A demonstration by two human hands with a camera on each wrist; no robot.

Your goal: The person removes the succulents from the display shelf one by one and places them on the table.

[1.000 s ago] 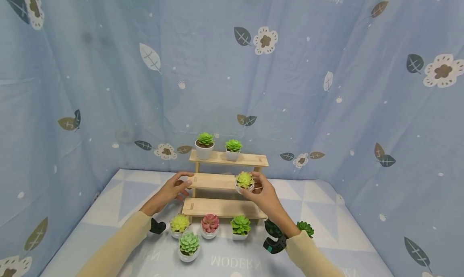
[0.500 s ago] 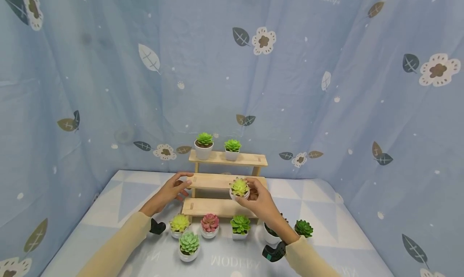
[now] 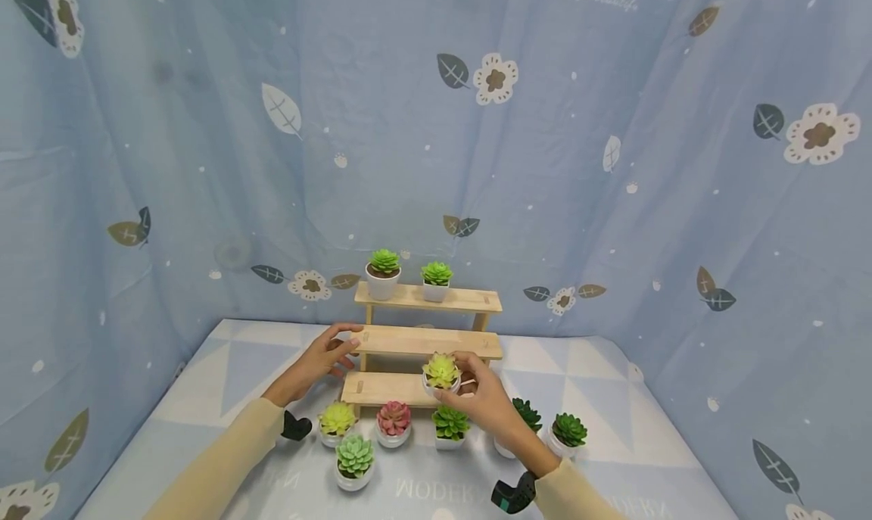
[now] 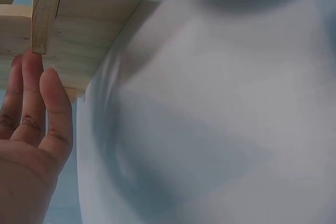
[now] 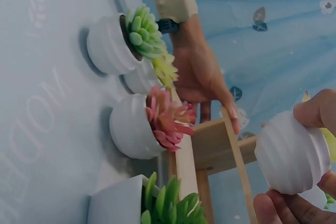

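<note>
My right hand [image 3: 489, 405] pinches a small white pot [image 5: 289, 153] with a yellow-green succulent [image 3: 441, 370] between thumb and fingers. In the head view it overlaps the lowest shelf of a three-step wooden plant stand [image 3: 422, 340]. My left hand [image 3: 316, 362] grips the left end of the middle shelf, its thumb at the front edge. Seen from the left wrist, several fingers [image 4: 32, 93] reach up with their tips at the shelf's end. Two bright green potted succulents, one larger [image 3: 384, 276] and one smaller [image 3: 436, 281], stand on the top shelf.
Before the stand, on the patterned tablecloth [image 3: 259, 459], are potted succulents: yellow [image 3: 337, 421], red [image 3: 393, 421], pale green [image 3: 354, 459] and bright green [image 3: 450, 425]. Two dark green ones [image 3: 526, 414] [image 3: 568, 431] stand near my right forearm. A blue floral curtain [image 3: 381, 126] hangs behind.
My right hand has brought the yellow-green succulent from the middle shelf's right part down and leftward, toward me, to in front of the lowest shelf. The left hand stays put.
</note>
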